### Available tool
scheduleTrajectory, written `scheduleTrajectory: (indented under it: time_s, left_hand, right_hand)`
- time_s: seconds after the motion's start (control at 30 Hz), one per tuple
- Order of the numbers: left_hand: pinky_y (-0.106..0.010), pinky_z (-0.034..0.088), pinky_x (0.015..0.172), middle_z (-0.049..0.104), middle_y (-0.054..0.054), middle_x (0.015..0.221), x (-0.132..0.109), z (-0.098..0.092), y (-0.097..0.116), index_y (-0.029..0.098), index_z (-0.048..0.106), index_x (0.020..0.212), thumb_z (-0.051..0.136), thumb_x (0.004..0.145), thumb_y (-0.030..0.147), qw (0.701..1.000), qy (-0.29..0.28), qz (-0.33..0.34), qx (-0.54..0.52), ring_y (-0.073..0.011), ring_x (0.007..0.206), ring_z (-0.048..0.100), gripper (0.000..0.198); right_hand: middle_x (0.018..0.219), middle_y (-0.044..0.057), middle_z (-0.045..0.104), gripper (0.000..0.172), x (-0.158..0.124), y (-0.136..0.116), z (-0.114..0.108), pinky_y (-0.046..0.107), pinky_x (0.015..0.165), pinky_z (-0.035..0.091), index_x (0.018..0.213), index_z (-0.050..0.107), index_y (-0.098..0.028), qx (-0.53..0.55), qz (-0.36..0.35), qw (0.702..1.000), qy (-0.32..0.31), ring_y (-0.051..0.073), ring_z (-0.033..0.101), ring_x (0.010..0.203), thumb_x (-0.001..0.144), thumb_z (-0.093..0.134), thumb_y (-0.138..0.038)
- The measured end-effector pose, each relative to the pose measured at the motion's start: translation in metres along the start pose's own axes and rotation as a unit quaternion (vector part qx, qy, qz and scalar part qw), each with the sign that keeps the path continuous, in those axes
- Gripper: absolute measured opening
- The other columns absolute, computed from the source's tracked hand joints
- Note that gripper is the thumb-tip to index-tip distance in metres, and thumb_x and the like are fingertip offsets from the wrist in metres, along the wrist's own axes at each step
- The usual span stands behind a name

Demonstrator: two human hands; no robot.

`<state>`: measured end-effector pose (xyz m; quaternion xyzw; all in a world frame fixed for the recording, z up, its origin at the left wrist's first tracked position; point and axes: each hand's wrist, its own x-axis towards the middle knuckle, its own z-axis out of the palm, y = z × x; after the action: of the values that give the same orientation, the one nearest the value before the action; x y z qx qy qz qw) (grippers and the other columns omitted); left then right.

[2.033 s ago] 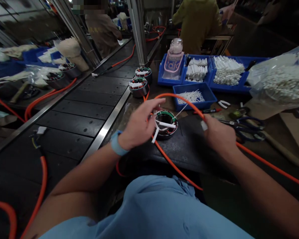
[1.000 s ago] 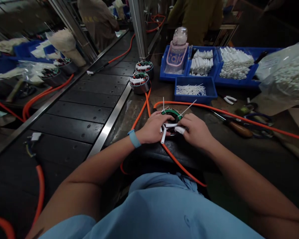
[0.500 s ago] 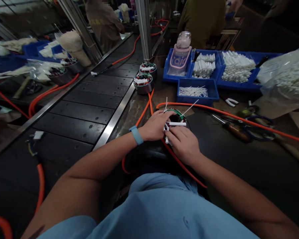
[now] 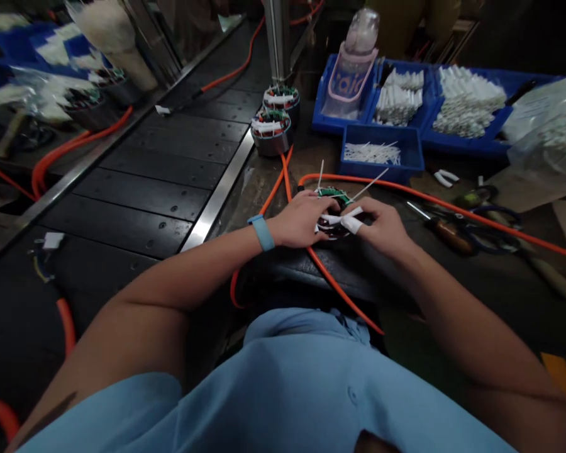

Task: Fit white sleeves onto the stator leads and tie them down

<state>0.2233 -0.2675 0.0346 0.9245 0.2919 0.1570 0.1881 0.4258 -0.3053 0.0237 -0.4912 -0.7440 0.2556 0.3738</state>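
Observation:
In front of me on the bench sits a round assembly (image 4: 332, 192) with a green circuit board, wires and two white cable ties standing up from it. My left hand (image 4: 304, 219) grips its left side, thumb and fingers curled around the rim. On the right, my right hand (image 4: 382, 225) pinches a white sleeve (image 4: 352, 213) at the assembly's near right side. Something white covers the tip of the right thumb. Fingers partly hide the wires inside the assembly.
Two similar assemblies (image 4: 271, 131) stand beyond, beside the dark slatted conveyor (image 4: 136, 194). Blue bins hold white sleeves (image 4: 469, 100), with a small bin (image 4: 412, 156) of cable ties before them. An orange cable (image 4: 446, 204) crosses the bench near a screwdriver (image 4: 448, 236) and pliers (image 4: 446, 178).
My right hand has shifted right and up from the assembly's near side, and the white sleeve is now tilted in its fingers. The left hand stays on the assembly. The view has tilted down.

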Motion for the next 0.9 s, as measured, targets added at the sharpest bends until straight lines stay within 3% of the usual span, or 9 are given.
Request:
scheduleTrajectory:
  time_s: [0.13, 0.23, 0.3, 0.43, 0.57, 0.73, 0.9]
  left_hand:
    - [-0.039, 0.034, 0.102, 0.065, -0.008, 0.107, 0.005, -0.005, 0.0, 0.013, 0.046, 0.12, 0.067, 0.075, 0.03, 0.999, -0.029, -0.023, -0.027, -0.022, 0.103, 0.058, 0.053]
    - [-0.039, 0.036, 0.099, 0.068, -0.005, 0.091, 0.01, -0.001, 0.005, 0.014, 0.051, 0.114, 0.059, 0.081, 0.026, 0.997, -0.013, -0.073, -0.006, -0.0196, 0.092, 0.062, 0.036]
    - [-0.039, 0.036, 0.099, 0.068, -0.005, 0.093, 0.011, 0.003, 0.008, 0.014, 0.054, 0.11, 0.06, 0.08, 0.023, 0.996, 0.015, -0.091, 0.015, -0.0201, 0.092, 0.062, 0.032]
    - [-0.041, 0.035, 0.101, 0.066, -0.006, 0.107, 0.004, 0.001, 0.001, 0.017, 0.056, 0.11, 0.06, 0.08, 0.031, 0.999, 0.013, -0.036, 0.024, -0.0219, 0.101, 0.059, 0.033]
    - [-0.049, 0.025, 0.106, 0.061, -0.012, 0.114, -0.009, 0.001, -0.017, 0.016, 0.057, 0.111, 0.066, 0.069, 0.057, 0.995, 0.018, 0.068, 0.076, -0.0302, 0.116, 0.048, 0.059]
    - [-0.049, 0.025, 0.105, 0.06, -0.009, 0.093, -0.012, 0.022, -0.023, 0.015, 0.06, 0.098, 0.057, 0.072, 0.066, 0.99, 0.073, 0.056, 0.11, -0.0259, 0.098, 0.052, 0.057]
    - [-0.048, 0.026, 0.104, 0.057, -0.008, 0.087, -0.013, 0.03, -0.013, 0.015, 0.06, 0.089, 0.059, 0.073, 0.06, 0.985, 0.096, 0.034, 0.138, -0.0252, 0.094, 0.05, 0.048]
  right_hand:
    - [0.08, 0.004, 0.066, 0.016, 0.008, 0.009, -0.006, 0.029, 0.069, 0.046, 0.08, 0.068, -0.015, 0.036, 0.038, 0.997, -0.056, 0.017, 0.06, 0.073, 0.07, 0.062, -0.027]
    - [0.085, 0.005, 0.066, 0.02, 0.011, 0.009, -0.007, 0.029, 0.072, 0.046, 0.089, 0.071, -0.017, 0.008, -0.01, 0.996, -0.089, 0.017, 0.06, 0.077, 0.075, 0.059, -0.024]
    - [0.087, 0.006, 0.066, 0.023, 0.009, 0.008, -0.007, 0.029, 0.073, 0.045, 0.096, 0.071, -0.018, -0.041, -0.06, 0.992, -0.099, 0.017, 0.06, 0.08, 0.079, 0.055, -0.021]
    - [0.088, 0.008, 0.065, 0.028, 0.001, 0.008, -0.009, 0.029, 0.073, 0.044, 0.104, 0.069, -0.016, -0.151, -0.147, 0.973, -0.097, 0.018, 0.058, 0.082, 0.084, 0.05, -0.019]
    - [0.091, 0.009, 0.066, 0.034, -0.006, 0.003, -0.01, 0.028, 0.072, 0.043, 0.11, 0.066, -0.015, -0.24, -0.182, 0.949, -0.091, 0.019, 0.057, 0.083, 0.084, 0.045, -0.011]
    - [0.088, 0.006, 0.066, 0.036, 0.0, -0.012, -0.007, 0.026, 0.063, 0.037, 0.111, 0.064, -0.019, -0.335, -0.181, 0.912, -0.152, 0.017, 0.056, 0.077, 0.083, 0.043, -0.009]
    - [0.082, 0.008, 0.065, 0.03, 0.011, -0.025, -0.003, 0.027, 0.06, 0.033, 0.106, 0.066, -0.016, -0.383, -0.183, 0.883, -0.2, 0.018, 0.055, 0.073, 0.083, 0.047, -0.011]
